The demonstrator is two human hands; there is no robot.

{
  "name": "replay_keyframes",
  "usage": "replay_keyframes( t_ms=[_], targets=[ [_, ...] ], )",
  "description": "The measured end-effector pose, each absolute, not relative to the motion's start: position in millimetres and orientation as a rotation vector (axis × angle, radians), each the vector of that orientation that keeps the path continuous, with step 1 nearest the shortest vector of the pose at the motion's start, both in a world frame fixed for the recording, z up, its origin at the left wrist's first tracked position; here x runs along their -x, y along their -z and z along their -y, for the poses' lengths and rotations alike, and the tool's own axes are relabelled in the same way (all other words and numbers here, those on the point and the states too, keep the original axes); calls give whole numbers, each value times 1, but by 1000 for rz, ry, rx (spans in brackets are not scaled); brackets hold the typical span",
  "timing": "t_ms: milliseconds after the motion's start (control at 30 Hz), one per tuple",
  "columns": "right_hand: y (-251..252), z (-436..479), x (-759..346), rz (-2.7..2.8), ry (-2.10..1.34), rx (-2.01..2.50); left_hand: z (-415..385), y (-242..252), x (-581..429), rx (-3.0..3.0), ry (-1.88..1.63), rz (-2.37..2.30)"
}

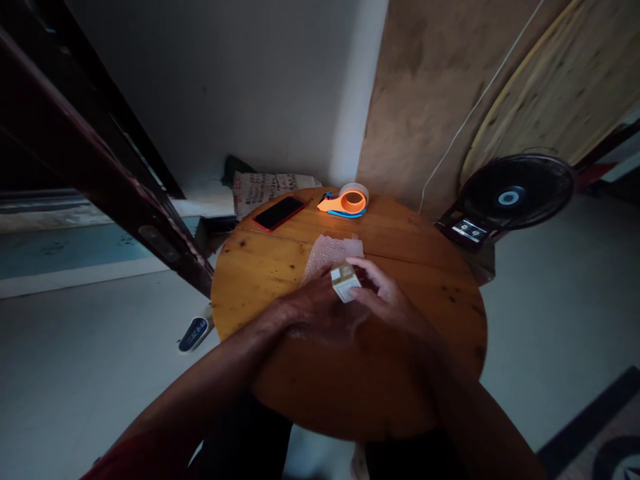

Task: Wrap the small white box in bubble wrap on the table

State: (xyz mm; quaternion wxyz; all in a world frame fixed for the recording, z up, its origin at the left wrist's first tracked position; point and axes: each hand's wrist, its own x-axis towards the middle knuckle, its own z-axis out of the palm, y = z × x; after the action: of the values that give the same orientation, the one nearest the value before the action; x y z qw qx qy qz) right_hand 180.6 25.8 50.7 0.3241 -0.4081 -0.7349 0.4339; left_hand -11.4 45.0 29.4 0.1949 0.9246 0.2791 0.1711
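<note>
A small white box with a gold-brown band [345,283] is pinched between the thumb and fingers of my right hand [383,293], tilted above the middle of the round table. My left hand [317,307] lies back-up on a sheet of bubble wrap [325,257], just under and left of the box. Its fingers look stretched out, though the box and dim light partly hide them. The wrap shows beyond my left hand and a clear edge of it peeks out below.
An orange tape dispenser [350,201] with blue parts stands at the far edge of the wooden table [260,267]. Left of it lies a red-edged phone [280,213]. A black fan [515,193] is at the right, a printed sack [265,190] behind, a slipper [195,333] on the floor.
</note>
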Motion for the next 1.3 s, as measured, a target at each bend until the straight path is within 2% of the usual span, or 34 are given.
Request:
replay_keyframes(
  t_ms=[267,400,533,767,1100,1300],
  targets=[
    [-31,-59,-206,2041,-740,1364,-53,-23,11,-2575,-605,-713],
    [-25,-61,-207,2078,-733,1312,-63,-21,16,-2477,-723,-930],
    [-22,-61,-207,2138,-796,1223,-71,-14,23,-2425,-681,-1220],
    [-21,-62,-213,2307,-703,1235,-73,-7,23,-2481,-645,-1161],
    [-10,-63,-207,2262,-647,1250,-73,-9,24,-2518,-597,-1141],
    [-19,-61,-208,2330,-621,1247,-70,-13,22,-2462,-732,-1138]
  ],
)
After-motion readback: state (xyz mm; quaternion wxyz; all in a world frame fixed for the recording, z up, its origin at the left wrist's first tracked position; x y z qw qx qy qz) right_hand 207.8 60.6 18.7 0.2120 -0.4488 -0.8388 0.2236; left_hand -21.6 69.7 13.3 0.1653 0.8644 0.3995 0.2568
